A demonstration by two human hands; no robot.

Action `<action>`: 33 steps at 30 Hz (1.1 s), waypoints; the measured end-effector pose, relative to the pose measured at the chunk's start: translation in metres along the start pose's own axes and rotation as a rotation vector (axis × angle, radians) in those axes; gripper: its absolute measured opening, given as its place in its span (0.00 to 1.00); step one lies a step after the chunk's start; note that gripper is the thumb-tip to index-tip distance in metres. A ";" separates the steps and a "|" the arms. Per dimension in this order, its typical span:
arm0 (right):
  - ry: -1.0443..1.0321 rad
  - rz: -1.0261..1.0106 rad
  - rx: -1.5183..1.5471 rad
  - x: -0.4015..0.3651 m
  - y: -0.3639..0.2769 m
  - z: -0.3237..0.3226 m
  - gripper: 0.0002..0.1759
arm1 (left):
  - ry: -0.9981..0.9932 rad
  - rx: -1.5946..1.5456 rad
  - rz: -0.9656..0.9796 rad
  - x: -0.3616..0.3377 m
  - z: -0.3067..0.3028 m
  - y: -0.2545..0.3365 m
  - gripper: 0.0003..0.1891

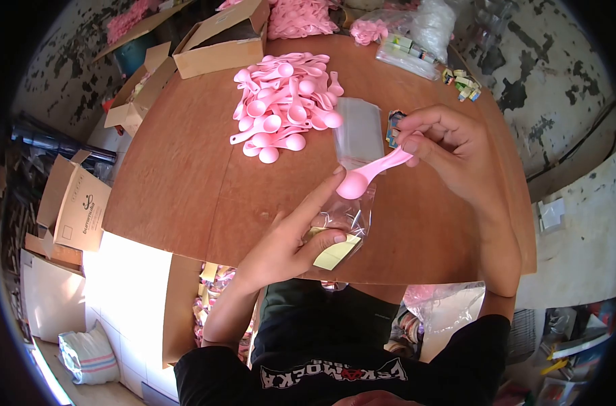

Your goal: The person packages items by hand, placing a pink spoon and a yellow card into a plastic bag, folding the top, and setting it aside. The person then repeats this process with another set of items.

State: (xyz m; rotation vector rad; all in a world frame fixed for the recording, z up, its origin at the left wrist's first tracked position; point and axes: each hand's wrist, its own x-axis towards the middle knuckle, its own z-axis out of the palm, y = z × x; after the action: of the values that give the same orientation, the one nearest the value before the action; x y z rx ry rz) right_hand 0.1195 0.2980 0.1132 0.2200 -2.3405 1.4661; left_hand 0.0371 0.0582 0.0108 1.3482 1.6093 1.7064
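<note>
My right hand (443,139) pinches the handle end of a pink spoon (372,174), its bowl pointing left and down. Under the bowl lies a clear plastic bag (352,218) with a pale yellow card (337,250) at its lower end. My left hand (301,237) holds the bag with the thumb on the card, and its index fingertip is beside the spoon's bowl. Beyond the hands is a pile of pink spoons (281,105). A stack of clear bags (359,130) lies right of the pile, with small dark printed cards (394,128) beside my right fingers.
Cardboard boxes (223,40) stand at the table's far left edge. Bagged pink spoons (301,19) and plastic packs (409,54) sit at the back, near small labels (463,84). An open carton (71,203) stands left of the table (166,169). Packed items fill a box below the near edge.
</note>
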 end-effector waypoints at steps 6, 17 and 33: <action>-0.023 0.013 -0.021 -0.007 -0.003 -0.003 0.09 | 0.033 0.097 0.054 0.004 0.004 0.001 0.38; -0.027 -0.029 -0.086 -0.011 -0.004 0.009 0.08 | 0.055 0.122 -0.008 0.009 0.008 0.006 0.41; -0.069 -0.287 -0.466 -0.019 0.001 0.055 0.06 | 0.061 -0.025 -0.043 0.006 0.007 -0.008 0.47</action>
State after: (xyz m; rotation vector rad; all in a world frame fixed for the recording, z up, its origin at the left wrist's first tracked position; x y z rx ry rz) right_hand 0.1246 0.2480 0.0832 0.4598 -2.5001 0.7677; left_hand 0.0387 0.0683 0.0043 1.2521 1.6329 1.7520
